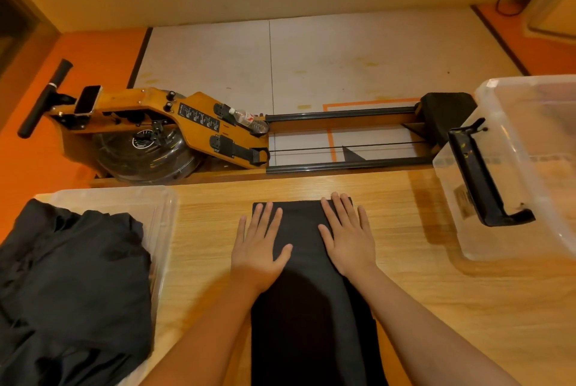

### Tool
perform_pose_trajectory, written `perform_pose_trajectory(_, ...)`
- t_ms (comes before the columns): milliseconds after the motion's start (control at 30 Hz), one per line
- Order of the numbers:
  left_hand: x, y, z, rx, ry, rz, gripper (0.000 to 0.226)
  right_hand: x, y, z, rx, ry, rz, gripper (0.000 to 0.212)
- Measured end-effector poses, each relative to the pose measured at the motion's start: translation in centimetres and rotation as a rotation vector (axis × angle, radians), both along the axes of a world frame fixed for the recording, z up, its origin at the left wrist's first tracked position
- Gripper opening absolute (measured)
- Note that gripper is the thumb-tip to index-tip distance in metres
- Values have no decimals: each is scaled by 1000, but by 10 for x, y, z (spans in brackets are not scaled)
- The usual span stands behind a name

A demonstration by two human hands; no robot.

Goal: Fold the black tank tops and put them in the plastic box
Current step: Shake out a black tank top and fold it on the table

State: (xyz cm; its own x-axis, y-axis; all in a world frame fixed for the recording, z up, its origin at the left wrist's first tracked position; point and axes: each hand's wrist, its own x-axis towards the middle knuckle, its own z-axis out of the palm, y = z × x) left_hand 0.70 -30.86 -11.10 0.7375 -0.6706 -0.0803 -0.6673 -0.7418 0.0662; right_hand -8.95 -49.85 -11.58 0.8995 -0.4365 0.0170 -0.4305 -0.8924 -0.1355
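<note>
Both palms flat and fingers spread, left hand (pixel 260 245) and right hand (pixel 349 237) press the long folded tank top (pixel 307 292) onto the table (pixel 436 307), likely smoothing it, the clear plastic box (pixel 514 167) waiting at two o'clock.

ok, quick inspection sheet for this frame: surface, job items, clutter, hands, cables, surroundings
Surface: wooden table, bare around the garment.
Job's things: black tank top folded into a long strip at centre; pile of black tops heaped on a clear box on the left; plastic box on the right, black handle clip, looks empty.
Clutter: nothing seen on the table.
Grippers: left hand and right hand flat on the strip, fingers spread.
Cables: black cord on the floor, far right.
Surroundings: rowing machine behind the table, holding a water bottle.
</note>
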Motion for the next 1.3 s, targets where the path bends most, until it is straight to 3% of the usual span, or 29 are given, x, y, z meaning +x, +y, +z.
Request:
perform_pose_trajectory(167, -15, 5, 10, -54, -22, 59, 67, -6, 22, 25, 28, -80, -5, 55)
perform_pose_trajectory(400, -140, 44, 21, -248, 107, 82, 70, -99, 111, 30, 115, -100, 128, 56)
perform_pose_trajectory(533, -177, 69, 10, -144, 137, 33, 60, -149, 127, 12, 121, 21, 152, 55)
perform_pose_trajectory(733, -176, 92, 14, -120, 122, -25, 65, -170, 106, 17, 90, 92, 157, 56)
perform_pose_trajectory(833, -180, 100, 19, -2, 98, -94, 71, -185, 99, 26, 64, 71, 100, 56)
perform_pose_trajectory(933, -192, 101, 23, 56, 109, -222, 84, -191, 109, 37, 66, 74, 188, 59)
perform_pose_trajectory(1100, -204, 109, 21, 55, 201, -162, 101, -206, 117, 25, 147, 196, 212, 87)
perform_pose_trajectory(1233, -208, 115, 28, 31, 239, -216, 126, -214, 112, 28, 130, 205, 306, 94)
perform_pose_trajectory(1300, -214, 118, 31, 26, 197, -184, 122, -218, 112, 29, 108, 175, 348, 98)
